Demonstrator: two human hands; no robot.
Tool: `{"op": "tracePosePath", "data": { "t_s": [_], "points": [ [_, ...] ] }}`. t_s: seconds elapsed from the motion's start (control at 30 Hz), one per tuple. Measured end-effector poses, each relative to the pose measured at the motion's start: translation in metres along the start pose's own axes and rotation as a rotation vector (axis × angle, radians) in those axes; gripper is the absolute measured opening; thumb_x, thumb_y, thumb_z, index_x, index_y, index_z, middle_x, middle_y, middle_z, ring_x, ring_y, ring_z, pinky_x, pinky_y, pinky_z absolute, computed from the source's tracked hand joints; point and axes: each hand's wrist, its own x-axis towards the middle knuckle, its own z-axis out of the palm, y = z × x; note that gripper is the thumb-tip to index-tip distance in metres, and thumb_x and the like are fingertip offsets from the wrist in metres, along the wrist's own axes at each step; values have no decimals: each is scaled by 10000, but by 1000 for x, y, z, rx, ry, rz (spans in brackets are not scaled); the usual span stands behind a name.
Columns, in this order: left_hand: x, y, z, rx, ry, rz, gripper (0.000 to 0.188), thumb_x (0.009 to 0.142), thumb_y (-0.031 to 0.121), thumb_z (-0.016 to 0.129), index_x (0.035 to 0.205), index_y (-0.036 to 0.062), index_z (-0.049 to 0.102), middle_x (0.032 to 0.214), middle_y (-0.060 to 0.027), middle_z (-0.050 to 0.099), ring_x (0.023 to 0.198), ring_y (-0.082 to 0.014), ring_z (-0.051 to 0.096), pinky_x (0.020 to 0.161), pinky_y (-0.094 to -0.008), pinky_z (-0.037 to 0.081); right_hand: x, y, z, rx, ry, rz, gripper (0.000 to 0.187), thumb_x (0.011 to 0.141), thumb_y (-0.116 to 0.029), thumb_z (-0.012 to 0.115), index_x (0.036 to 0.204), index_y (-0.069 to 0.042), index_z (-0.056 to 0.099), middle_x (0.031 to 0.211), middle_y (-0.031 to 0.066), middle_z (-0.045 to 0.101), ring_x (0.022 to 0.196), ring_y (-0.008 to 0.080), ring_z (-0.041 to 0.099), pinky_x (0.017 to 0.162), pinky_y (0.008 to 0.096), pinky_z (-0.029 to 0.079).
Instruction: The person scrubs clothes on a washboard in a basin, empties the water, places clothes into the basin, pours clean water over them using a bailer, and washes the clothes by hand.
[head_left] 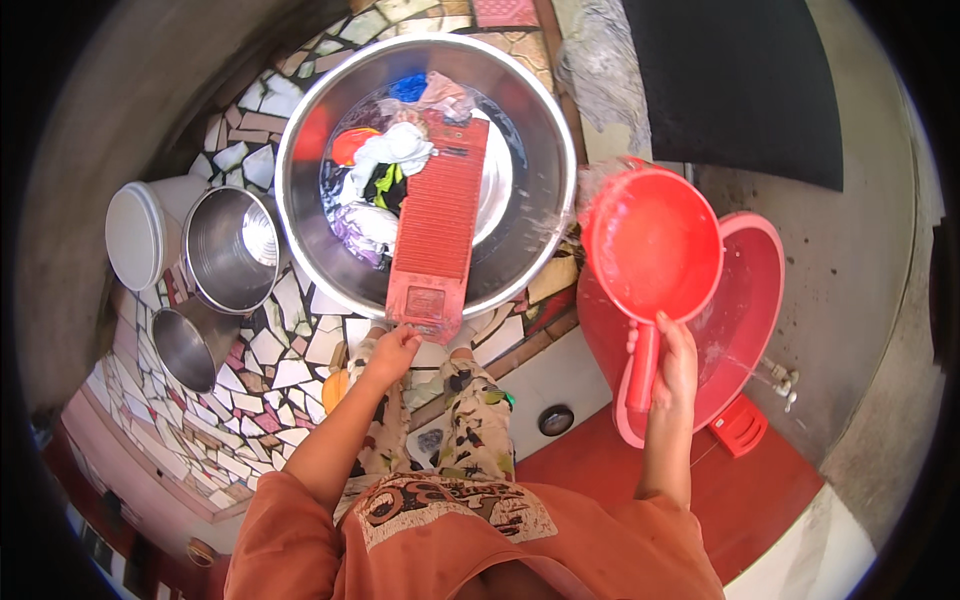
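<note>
Gripping the red dipper point(655, 240) by its handle, the right hand point(675, 368) is right of the steel tub point(543, 180). Just below the tub, the left hand point(394, 355) bunches its fingers at the red washboard point(438, 215), which overhangs the rim; whether they pinch it, I cannot tell. A steel pail point(225, 250) and white bucket point(137, 238) crowd the tub's left, a red basin point(752, 285) its right; mosaic paving point(267, 347) spreads below-left.

Basin point(540, 200): metal, smooth, rim polished and reflective. Washboard point(437, 230): red plastic, face ridged, low sheen. Dipper point(655, 245): red plastic, smooth, glossy. Tub point(755, 260): plastic, smooth, moderate sheen. Laundry point(395, 150): soft crumpled cloth, wet-looking. Bucket point(233, 250): metal, shiny inside. Paving point(270, 348): tile-like shards, flat-faced, jointing uneven. Dark sheet point(740, 80): matt; material cannot be determined.
</note>
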Motion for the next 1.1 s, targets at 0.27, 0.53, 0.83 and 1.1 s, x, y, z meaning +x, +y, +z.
{"op": "tracePosePath", "data": {
  "t_s": [0.27,0.53,0.83,1.1],
  "points": [
    [3,-52,-53,-110,147,29,251,851,236,562,995,38,616,787,-141,621,734,-260,603,704,-336,468,85,29,110,-326,-122,-100,312,884,-46,529,1176,-5,426,820,106,601,599,160,586,531,265,505],
    [2,-66,-83,-193,145,-9,251,857,233,553,975,17,605,766,-135,619,722,-248,600,690,-335,463,101,25,182,-620,-6,-504,857,845,-36,617,1465,-88,29,800,52,573,714,102,537,667,233,446],
    [12,-45,-77,-118,126,18,257,864,216,534,1011,19,610,828,-96,641,745,-181,609,713,-304,478,67,-31,183,-663,72,-1229,980,771,78,625,1460,-99,-50,1246,160,457,1025,216,516,908,336,427],
    [12,-37,-56,-123,61,-16,273,859,207,545,1030,4,609,908,-182,642,866,-300,622,782,-351,471,63,-20,-79,-431,767,-900,747,841,-109,585,1419,-4,124,1227,193,473,968,230,561,757,378,514]
  ]
}}
